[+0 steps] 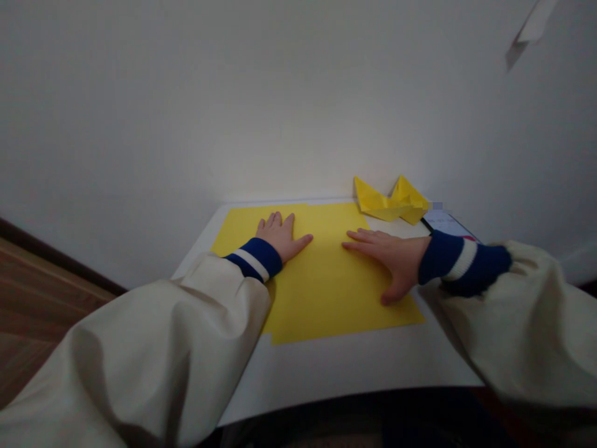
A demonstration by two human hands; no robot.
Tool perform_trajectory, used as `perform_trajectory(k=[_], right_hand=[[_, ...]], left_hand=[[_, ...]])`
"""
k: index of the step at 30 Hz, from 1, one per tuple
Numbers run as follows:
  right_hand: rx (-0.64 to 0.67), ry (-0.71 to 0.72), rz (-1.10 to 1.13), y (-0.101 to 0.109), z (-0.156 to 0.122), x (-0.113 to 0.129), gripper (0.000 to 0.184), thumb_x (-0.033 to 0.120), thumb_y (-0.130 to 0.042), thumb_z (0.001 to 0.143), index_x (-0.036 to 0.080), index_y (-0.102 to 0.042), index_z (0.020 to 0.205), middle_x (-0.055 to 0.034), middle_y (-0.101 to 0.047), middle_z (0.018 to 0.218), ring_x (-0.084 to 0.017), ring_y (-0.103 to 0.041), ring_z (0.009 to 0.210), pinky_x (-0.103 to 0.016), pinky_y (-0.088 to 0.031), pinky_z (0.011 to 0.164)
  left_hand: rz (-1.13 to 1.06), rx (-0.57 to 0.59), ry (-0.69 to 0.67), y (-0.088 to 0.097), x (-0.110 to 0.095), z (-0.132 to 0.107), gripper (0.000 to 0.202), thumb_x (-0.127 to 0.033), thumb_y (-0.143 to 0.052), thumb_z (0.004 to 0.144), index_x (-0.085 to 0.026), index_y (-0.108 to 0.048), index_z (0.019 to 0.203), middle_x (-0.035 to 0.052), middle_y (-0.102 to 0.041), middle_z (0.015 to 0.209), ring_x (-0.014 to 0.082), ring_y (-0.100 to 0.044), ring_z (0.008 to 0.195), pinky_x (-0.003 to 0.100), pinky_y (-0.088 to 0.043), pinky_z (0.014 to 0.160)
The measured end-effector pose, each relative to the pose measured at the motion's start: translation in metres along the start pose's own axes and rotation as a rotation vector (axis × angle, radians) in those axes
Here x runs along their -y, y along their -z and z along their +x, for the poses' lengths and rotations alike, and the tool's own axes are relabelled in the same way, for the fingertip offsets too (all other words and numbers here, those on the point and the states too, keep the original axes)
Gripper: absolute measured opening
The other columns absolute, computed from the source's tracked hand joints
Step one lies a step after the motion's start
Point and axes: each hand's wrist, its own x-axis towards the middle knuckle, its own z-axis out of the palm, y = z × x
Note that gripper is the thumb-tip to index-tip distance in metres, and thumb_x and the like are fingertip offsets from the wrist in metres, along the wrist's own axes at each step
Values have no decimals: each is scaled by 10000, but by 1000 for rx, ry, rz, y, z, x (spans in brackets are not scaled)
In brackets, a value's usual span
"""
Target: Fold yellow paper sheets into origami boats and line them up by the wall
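Observation:
Two overlapping sheets of yellow paper [326, 292] lie flat on a white table, the right one partly over the left. My left hand [282, 238] rests palm down on the paper with its fingers spread. Over the right half of the sheet is my right hand [389, 252], fingers stretched to the left and thumb apart, holding nothing; whether its whole palm touches the paper I cannot tell. Behind it stands a folded yellow paper boat [392, 202] with two raised points. Part of the left sheet is hidden under my left sleeve.
The white table [364, 364] meets a pale wall [280, 112] at its back edge. A phone [443, 223] with a lit screen lies at the back right, partly behind my right cuff. Brown wooden furniture [41, 311] is at the far left. A pale flap hangs on the wall, upper right.

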Motion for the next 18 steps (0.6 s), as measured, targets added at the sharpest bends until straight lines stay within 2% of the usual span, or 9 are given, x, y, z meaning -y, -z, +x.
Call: perform_trajectory(k=[4,9,15,18], right_hand=[[-5,-24,-11,1,3,3,1123,489,-745,496,65,-265,1418,-242,-199,1475,-382,-181,1355,-528,-194,1084],[-28,0,-26,1,3,1,955,491,-685,585,140,-334,1401,-176,-254,1476,-360,-217,1350,-512,-238,1076],[-168,66,-24,3,6,-7,538,355,-608,678,179,-568,1185,-119,-483,1344,-260,-467,1215,-410,-357,1035],[-233,58,2,2,6,-16,448,297,-578,686,191,-606,1121,-97,-565,1259,-239,-539,1133,-381,-411,990]], left_hand=[[11,7,-34,1,0,0,818,-685,-285,792,-117,-339,1378,209,-298,1440,321,-252,1343,462,-192,1067],[-7,23,-22,3,0,1,793,-678,-293,798,-147,-333,1385,198,-284,1451,316,-255,1344,478,-202,1061],[-45,2,-18,5,2,1,684,-597,-262,842,-162,-393,1354,174,-337,1432,298,-287,1331,494,-198,1065],[-145,17,6,10,4,-2,622,-545,-251,855,-184,-427,1330,136,-364,1426,266,-296,1333,499,-195,1070]])
